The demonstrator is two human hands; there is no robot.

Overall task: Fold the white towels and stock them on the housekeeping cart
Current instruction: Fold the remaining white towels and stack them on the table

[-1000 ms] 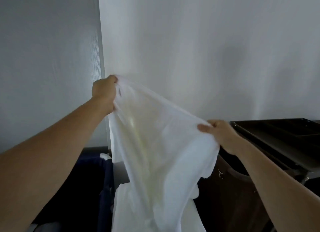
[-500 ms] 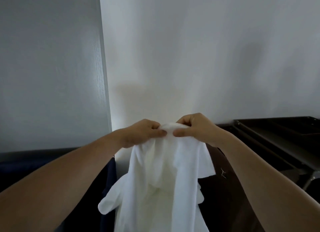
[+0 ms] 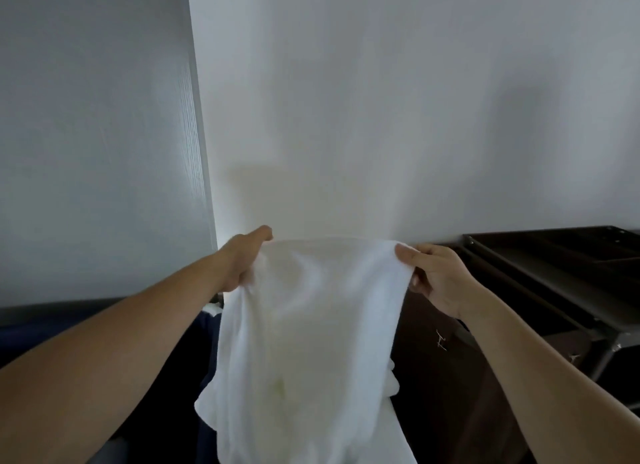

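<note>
Head view, the only one I had: the white towel (image 3: 311, 342) hung in the air in front of the pale wall (image 3: 381, 117), spread between both arms, just left of the dark housekeeping cart (image 3: 554, 283) and not yet on it. The left hand (image 3: 242, 262) clutched the top left corner, with most of its fingers hidden behind the cloth. The right hand (image 3: 436, 276) pinched the top right corner, thumb on the near face and fingers curled behind. The top edge ran nearly level between them, with a slight sag. Lower down the cloth narrowed, rumpled at both sides, and dropped out of the bottom of the picture, so I could not see its bottom hem. My call was that this was the squaring-up before a fold. To do it well I would pull the top edge taut, hold both corners at one height, and let the wrinkles fall out before bringing corner to corner. A fold made over those bunched sides would likely come out crooked.
</note>
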